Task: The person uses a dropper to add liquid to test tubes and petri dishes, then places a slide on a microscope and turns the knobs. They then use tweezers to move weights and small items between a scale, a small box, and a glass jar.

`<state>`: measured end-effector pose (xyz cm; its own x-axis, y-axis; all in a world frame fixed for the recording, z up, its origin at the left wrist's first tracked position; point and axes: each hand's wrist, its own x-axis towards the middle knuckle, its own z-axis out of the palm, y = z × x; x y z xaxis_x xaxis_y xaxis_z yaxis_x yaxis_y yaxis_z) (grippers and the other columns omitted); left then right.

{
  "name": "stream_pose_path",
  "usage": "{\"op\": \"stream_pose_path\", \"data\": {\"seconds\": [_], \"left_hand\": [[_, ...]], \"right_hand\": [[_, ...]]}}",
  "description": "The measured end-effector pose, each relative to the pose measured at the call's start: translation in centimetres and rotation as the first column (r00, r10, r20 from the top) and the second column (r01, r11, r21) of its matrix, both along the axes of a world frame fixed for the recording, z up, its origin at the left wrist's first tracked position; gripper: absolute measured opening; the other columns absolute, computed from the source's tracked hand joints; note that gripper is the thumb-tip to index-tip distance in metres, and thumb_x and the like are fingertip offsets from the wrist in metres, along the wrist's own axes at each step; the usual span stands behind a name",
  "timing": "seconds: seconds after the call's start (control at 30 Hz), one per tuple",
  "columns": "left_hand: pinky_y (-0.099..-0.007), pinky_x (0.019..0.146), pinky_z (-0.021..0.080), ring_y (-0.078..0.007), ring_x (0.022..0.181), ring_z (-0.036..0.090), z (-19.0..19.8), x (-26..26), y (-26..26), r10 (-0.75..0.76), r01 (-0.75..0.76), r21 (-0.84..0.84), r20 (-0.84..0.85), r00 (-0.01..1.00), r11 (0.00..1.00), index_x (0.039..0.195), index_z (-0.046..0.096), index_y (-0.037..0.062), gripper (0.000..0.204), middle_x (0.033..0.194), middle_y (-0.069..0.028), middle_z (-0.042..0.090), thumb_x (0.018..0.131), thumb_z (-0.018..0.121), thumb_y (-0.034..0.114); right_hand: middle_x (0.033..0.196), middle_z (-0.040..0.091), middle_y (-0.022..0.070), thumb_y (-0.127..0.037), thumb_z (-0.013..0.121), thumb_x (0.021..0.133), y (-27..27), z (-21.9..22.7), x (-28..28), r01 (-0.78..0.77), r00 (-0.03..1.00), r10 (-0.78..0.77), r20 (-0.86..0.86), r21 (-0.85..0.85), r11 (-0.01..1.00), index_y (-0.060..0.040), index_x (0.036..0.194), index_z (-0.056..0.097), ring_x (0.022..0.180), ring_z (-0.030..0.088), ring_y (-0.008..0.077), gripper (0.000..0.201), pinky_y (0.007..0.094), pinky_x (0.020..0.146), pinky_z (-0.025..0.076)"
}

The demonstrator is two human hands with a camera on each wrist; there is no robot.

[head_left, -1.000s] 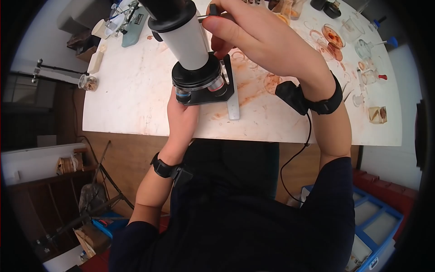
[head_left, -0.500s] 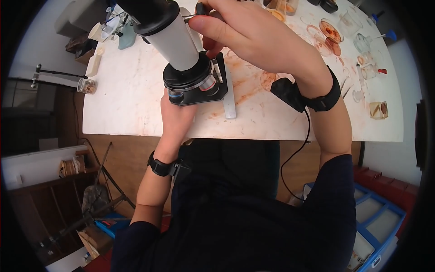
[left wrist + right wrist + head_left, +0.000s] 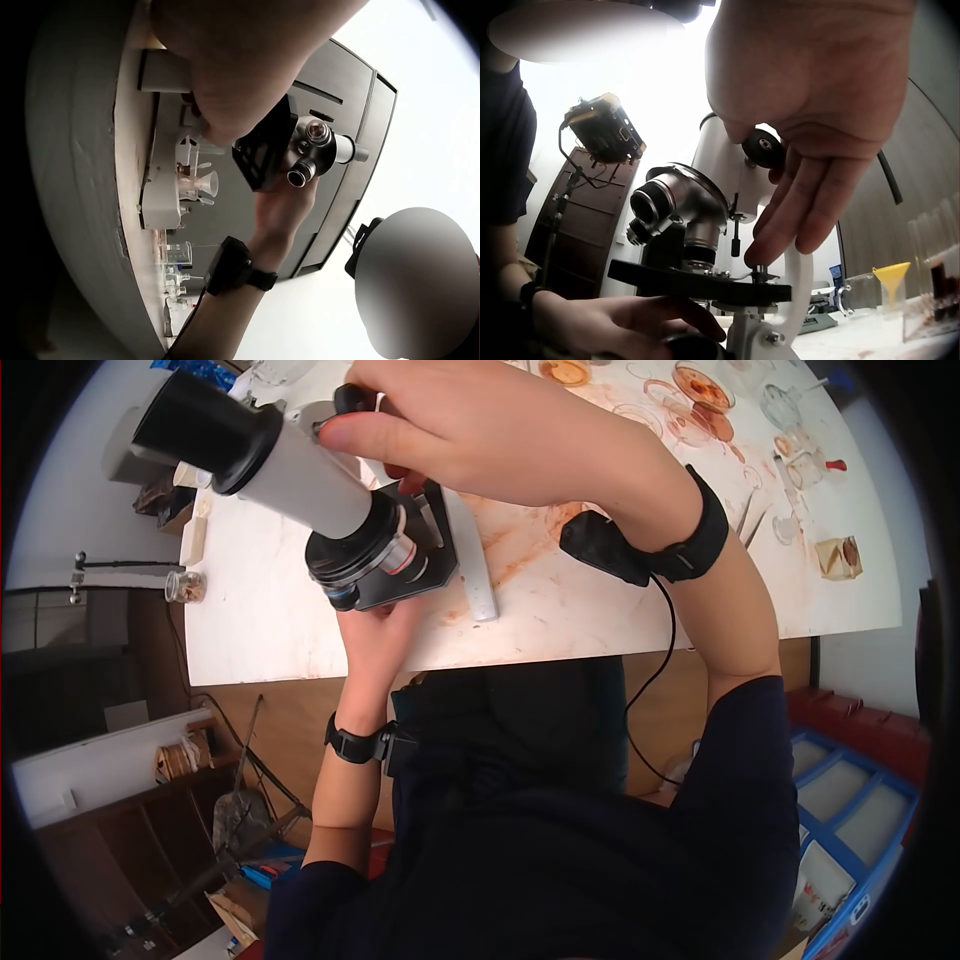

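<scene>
A white microscope with a black eyepiece tube stands near the table's front edge. My right hand holds its black focus knob at the thumb side; its other fingers hang down to a metal clip on the black stage. Over the stage are the silver objectives on their turret. Under the stage, my left hand has its fingers curled over a black round part, probably the mirror. In the head view the stage hides those fingertips. Both wrists wear black camera straps.
Along the table's right lie stained glass dishes, a red-tipped dropper, tweezers and a small packet. A glass jar stands at the left edge. A yellow funnel is behind the microscope.
The head view has turned, so the microscope appears farther left and more slanted, with more of its eyepiece showing. Both hands stay at it, the right still on the knob.
</scene>
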<state>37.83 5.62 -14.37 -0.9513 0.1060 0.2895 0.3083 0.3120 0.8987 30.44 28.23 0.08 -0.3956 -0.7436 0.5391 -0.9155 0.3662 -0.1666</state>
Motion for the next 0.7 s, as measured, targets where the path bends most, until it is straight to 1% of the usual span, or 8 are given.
{"op": "stream_pose_path", "data": {"seconds": [0.1,0.17,0.2,0.3,0.33,0.43,0.6,0.7], "left_hand": [[-0.0263,0.082,0.051,-0.0117,0.097,0.061,0.2,0.0,0.3,0.015,-0.015,-0.017,-0.001,1.0,1.0,0.119,0.062,-0.0024,0.034,0.112,-0.0065,0.065,0.086,0.07,0.001],[-0.0246,0.08,0.049,-0.01,0.095,0.06,0.5,0.1,0.5,0.032,-0.032,-0.023,0.001,0.999,0.999,0.118,0.063,-0.0021,0.031,0.109,-0.0052,0.065,0.087,0.068,0.001],[-0.0261,0.084,0.049,-0.0118,0.098,0.061,0.3,0.1,0.4,0.031,-0.03,-0.017,0.045,0.999,0.999,0.117,0.064,-0.003,0.029,0.11,-0.0061,0.065,0.089,0.068,0.001],[-0.0281,0.089,0.047,-0.0138,0.102,0.061,0.0,-0.2,-0.1,0.012,-0.012,-0.045,-0.001,1.0,0.999,0.115,0.065,-0.0036,0.025,0.112,-0.007,0.066,0.09,0.068,0.001],[-0.0308,0.093,0.046,-0.0151,0.104,0.061,0.1,-0.2,-0.1,0.019,-0.02,-0.083,-0.013,1.0,0.996,0.112,0.067,-0.0037,0.021,0.114,-0.0081,0.066,0.091,0.068,0.0],[-0.0317,0.094,0.047,-0.0155,0.106,0.061,-0.2,-0.7,-0.4,-0.004,0.002,-0.045,-0.034,0.999,0.999,0.112,0.066,-0.0036,0.02,0.114,-0.0083,0.066,0.092,0.067,0.0],[-0.032,0.097,0.045,-0.0165,0.106,0.061,0.5,-0.6,-0.8,-0.003,0.006,-0.075,0.045,0.999,0.997,0.117,0.063,-0.003,0.026,0.115,-0.0086,0.066,0.092,0.068,0.001],[-0.0323,0.098,0.045,-0.0165,0.108,0.06,0.6,-0.5,-0.6,-0.012,0.019,-0.079,0.082,0.997,0.997,0.121,0.061,-0.0026,0.031,0.118,-0.0083,0.065,0.091,0.069,0.001]], "right_hand": [[0.084,0.07,0.022,-0.051,0.05,0.1,-1.3,-1.5,0.2,0.279,0.934,-0.211,0.288,-0.221,0.934,0.002,0.109,0.062,0.08,0.07,0.0369,0.055,0.0411,0.073,0.054],[0.085,0.07,0.0233,-0.053,0.049,0.1,-1.5,-1.6,0.1,0.289,0.926,-0.212,0.313,-0.224,0.931,0.0041,0.111,0.062,0.082,0.07,0.0379,0.06,0.0414,0.075,0.055],[0.086,0.07,0.024,-0.055,0.049,0.099,-1.5,-1.8,0.1,0.292,0.923,-0.211,0.323,-0.228,0.929,0.0051,0.111,0.063,0.083,0.07,0.0384,0.063,0.0416,0.076,0.055],[0.087,0.07,0.0237,-0.055,0.047,0.1,-1.3,-1.2,0.2,0.241,0.895,-0.143,0.423,-0.188,0.952,0.0071,0.111,0.061,0.084,0.071,0.0372,0.064,0.042,0.075,0.055],[0.087,0.07,0.0236,-0.055,0.046,0.1,-1.3,-1.4,0.2,0.244,0.898,-0.145,0.415,-0.196,0.95,0.0078,0.112,0.061,0.084,0.071,0.037,0.065,0.0421,0.075,0.055],[0.087,0.07,0.0233,-0.055,0.045,0.1,-1.5,-1.8,-0.3,0.241,0.907,-0.141,0.397,-0.214,0.947,0.0097,0.114,0.059,0.083,0.071,0.0364,0.067,0.0423,0.074,0.056],[0.087,0.07,0.0229,-0.054,0.045,0.1,-2.1,-2.1,-0.9,0.22,0.92,-0.109,0.377,-0.266,0.939,0.0117,0.116,0.057,0.083,0.071,0.036,0.069,0.0425,0.074,0.056],[0.088,0.071,0.0233,-0.054,0.045,0.1,-1.6,-1.9,-0.7,0.192,0.9,-0.067,0.43,-0.256,0.947,0.0113,0.117,0.057,0.086,0.071,0.0361,0.069,0.0429,0.076,0.056]]}}
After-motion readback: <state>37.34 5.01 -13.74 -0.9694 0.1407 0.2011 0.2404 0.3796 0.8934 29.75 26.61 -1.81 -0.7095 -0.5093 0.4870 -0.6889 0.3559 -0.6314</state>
